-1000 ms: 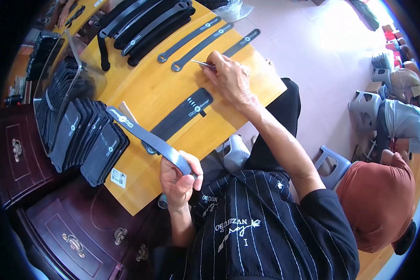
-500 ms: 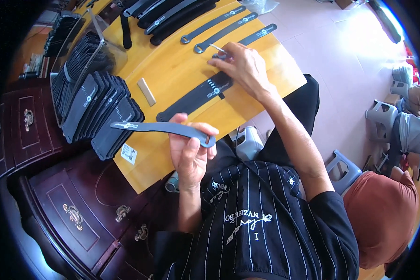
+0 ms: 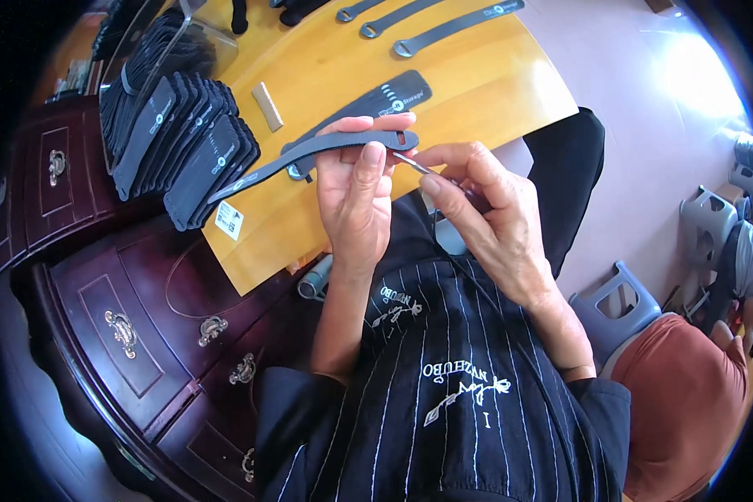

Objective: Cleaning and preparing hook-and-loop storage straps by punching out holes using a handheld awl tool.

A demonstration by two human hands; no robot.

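Note:
My left hand (image 3: 353, 205) pinches a long dark grey strap (image 3: 289, 159) near its slotted end, thumb on top and fingers behind. The strap's other end hangs down to the left, over the table edge. In my right hand (image 3: 506, 222) is a small pointed metal tool (image 3: 412, 163) with a dark handle mostly hidden by my fingers. Its tip is right beside the slotted end; whether it touches the strap I cannot tell. Behind my hands a wide dark strap piece (image 3: 360, 107) lies on the yellow wooden table (image 3: 309, 63).
Stacked dark strap pieces (image 3: 184, 138) sit at the table's left, beside a clear plastic bin (image 3: 213, 29) full of more. Several slotted straps (image 3: 456, 27) lie along the far side. A wooden stick (image 3: 268, 106), dark drawers (image 3: 124, 335), a grey stool (image 3: 615, 309) and a person in brown-red clothing (image 3: 686, 410) surround me.
My right hand has come back from the far straps to my left hand, bringing the metal tool to the strap's slotted end. The left hand has lifted the strap slightly; the view has shifted.

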